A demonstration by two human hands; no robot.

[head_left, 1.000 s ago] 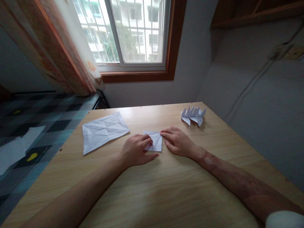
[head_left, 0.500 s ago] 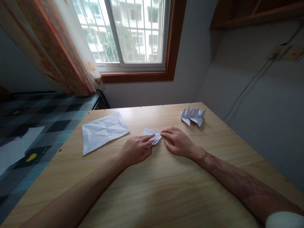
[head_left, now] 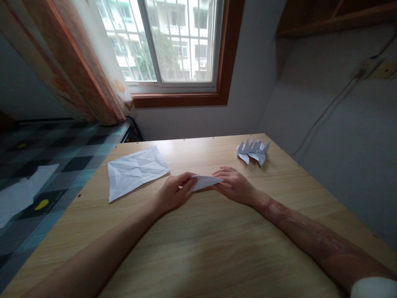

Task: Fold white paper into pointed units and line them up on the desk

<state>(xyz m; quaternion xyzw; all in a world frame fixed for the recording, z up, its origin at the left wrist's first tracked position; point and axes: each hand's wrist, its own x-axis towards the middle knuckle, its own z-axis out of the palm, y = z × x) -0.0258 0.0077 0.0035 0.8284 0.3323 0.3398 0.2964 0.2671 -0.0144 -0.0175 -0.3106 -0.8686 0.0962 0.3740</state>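
A small folded white paper piece (head_left: 205, 181) is held between both my hands just above the wooden table (head_left: 217, 240). My left hand (head_left: 172, 193) pinches its left end with thumb and fingers closed on it. My right hand (head_left: 235, 185) grips its right end, fingers curled over the top edge. The paper looks like a narrow pointed strip seen nearly edge-on.
A creased white sheet (head_left: 135, 171) lies flat on the table's left part. A cluster of folded pointed paper pieces (head_left: 253, 150) sits at the far right corner. A window (head_left: 173, 41) and curtain (head_left: 71, 62) stand behind; a checked bed surface (head_left: 40, 165) lies to the left.
The folded paper lay flat under my fingers a second ago. Both hands have since folded it up and lifted it, so it now shows as a thin strip between them.
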